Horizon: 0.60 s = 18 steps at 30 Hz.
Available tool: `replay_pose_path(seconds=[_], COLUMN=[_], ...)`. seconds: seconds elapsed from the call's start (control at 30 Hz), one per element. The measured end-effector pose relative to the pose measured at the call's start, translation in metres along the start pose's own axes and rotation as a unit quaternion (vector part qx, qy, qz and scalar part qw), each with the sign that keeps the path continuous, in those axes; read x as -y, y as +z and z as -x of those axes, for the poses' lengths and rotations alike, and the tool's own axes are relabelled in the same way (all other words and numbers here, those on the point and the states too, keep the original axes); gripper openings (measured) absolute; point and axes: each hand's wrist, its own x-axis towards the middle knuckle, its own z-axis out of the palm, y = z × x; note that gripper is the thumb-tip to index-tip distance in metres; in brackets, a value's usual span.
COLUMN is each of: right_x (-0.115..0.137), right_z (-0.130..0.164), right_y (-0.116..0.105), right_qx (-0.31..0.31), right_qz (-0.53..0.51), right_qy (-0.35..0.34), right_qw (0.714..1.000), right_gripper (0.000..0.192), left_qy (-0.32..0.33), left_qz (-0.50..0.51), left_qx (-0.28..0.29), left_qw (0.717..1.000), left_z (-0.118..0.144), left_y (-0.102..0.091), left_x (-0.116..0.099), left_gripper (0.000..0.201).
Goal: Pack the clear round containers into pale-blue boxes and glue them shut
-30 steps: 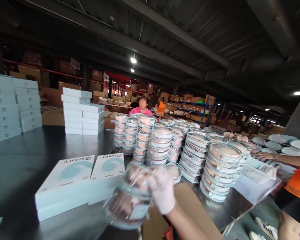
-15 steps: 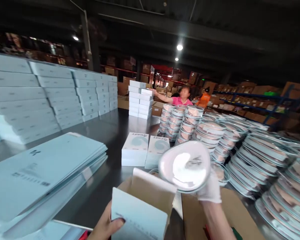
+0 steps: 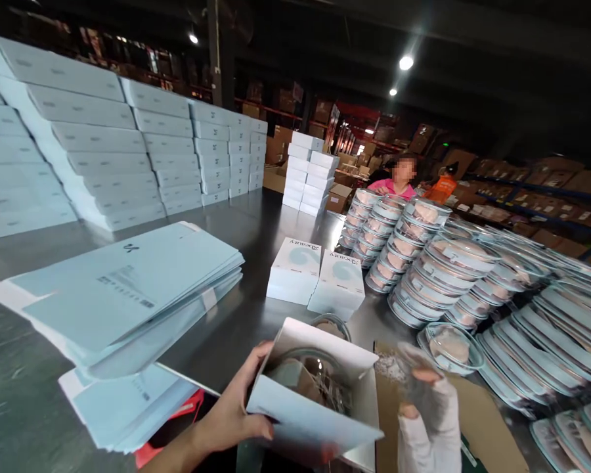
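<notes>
My bare left hand (image 3: 231,410) grips the left wall of an open pale-blue carton (image 3: 325,427), tilted toward me at the table's near edge. A round glass lidded container (image 3: 308,374) lies inside the carton. My right hand (image 3: 426,407), in a white glove, is blurred just right of the carton's mouth with its fingers spread and nothing in them. A single lidded container (image 3: 450,345) sits on the table beyond that hand.
Leaning stacks of lidded containers (image 3: 423,263) fill the right of the steel table (image 3: 236,223). Two closed cartons (image 3: 295,266) stand mid-table, flat carton blanks (image 3: 123,289) lie at left before a wall of stacked boxes (image 3: 103,151). A person in pink (image 3: 398,187) works at the far side.
My right hand carried the round container from the stacks to the carton and let it go inside. My left hand brought the carton up and holds it open. My view swung left.
</notes>
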Motion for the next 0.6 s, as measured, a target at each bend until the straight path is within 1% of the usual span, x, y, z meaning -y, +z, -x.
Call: replay_pose_path(seconds=[0.03, 0.07, 0.13, 0.17, 0.2, 0.23, 0.3, 0.33, 0.4, 0.43, 0.47, 0.5, 0.53, 0.57, 0.6], right_x=[-0.011, -0.021, -0.034, -0.037, -0.037, -0.036, -0.029, -0.025, -0.02, -0.02, -0.022, -0.025, -0.029, -0.035, -0.04], right_z=[0.01, 0.02, 0.036, 0.044, 0.05, 0.055, 0.064, 0.067, 0.069, 0.069, 0.067, 0.064, 0.06, 0.055, 0.049], right_y=[0.003, 0.007, 0.017, 0.023, 0.028, 0.034, 0.044, 0.05, 0.06, 0.062, 0.061, 0.056, 0.044, 0.026, 0.003], right_qx=[-0.008, -0.002, 0.036, 0.05, 0.059, 0.063, 0.057, 0.048, 0.022, 0.011, 0.004, -0.001, -0.01, -0.025, -0.047], right_qz=[-0.021, -0.029, -0.012, 0.005, 0.022, 0.035, 0.045, 0.048, 0.055, 0.056, 0.058, 0.06, 0.06, 0.073, 0.104], right_qy=[0.013, 0.009, -0.023, -0.043, -0.057, -0.06, -0.021, 0.012, 0.081, 0.104, 0.11, 0.102, 0.086, 0.067, 0.048], right_qw=[1.0, 1.0, 0.999, 0.998, 0.996, 0.996, 0.997, 0.998, 0.995, 0.993, 0.992, 0.993, 0.994, 0.995, 0.992], right_gripper=[0.035, 0.038, 0.058, 0.067, 0.072, 0.074, 0.065, 0.058, 0.048, 0.05, 0.057, 0.065, 0.071, 0.076, 0.081], left_qy=[0.007, 0.033, 0.13, 0.179, 0.213, 0.228, 0.202, 0.185, 0.158, 0.145, 0.128, 0.109, 0.087, 0.067, 0.054], left_qz=[0.013, 0.02, -0.008, -0.034, -0.06, -0.082, -0.115, -0.124, -0.12, -0.112, -0.112, -0.122, -0.142, -0.168, -0.19], left_qx=[-0.01, -0.03, -0.072, -0.079, -0.073, -0.054, -0.025, -0.036, -0.097, -0.129, -0.148, -0.146, -0.126, -0.092, -0.054], left_qw=[1.0, 0.999, 0.989, 0.98, 0.972, 0.969, 0.972, 0.974, 0.975, 0.975, 0.974, 0.976, 0.978, 0.979, 0.979], left_z=[0.003, 0.006, 0.012, 0.015, 0.017, 0.02, 0.024, 0.026, 0.028, 0.029, 0.028, 0.027, 0.026, 0.023, 0.02], left_y=[-0.001, -0.002, -0.003, -0.003, -0.002, -0.001, 0.005, 0.008, 0.012, 0.013, 0.013, 0.011, 0.007, 0.003, -0.003], left_x=[0.005, 0.01, 0.015, 0.014, 0.011, 0.006, -0.007, -0.014, -0.024, -0.027, -0.03, -0.032, -0.034, -0.036, -0.038], left_gripper=[0.116, 0.113, 0.105, 0.098, 0.087, 0.073, 0.048, 0.041, 0.024, 0.019, 0.021, 0.022, 0.023, 0.023, 0.023])
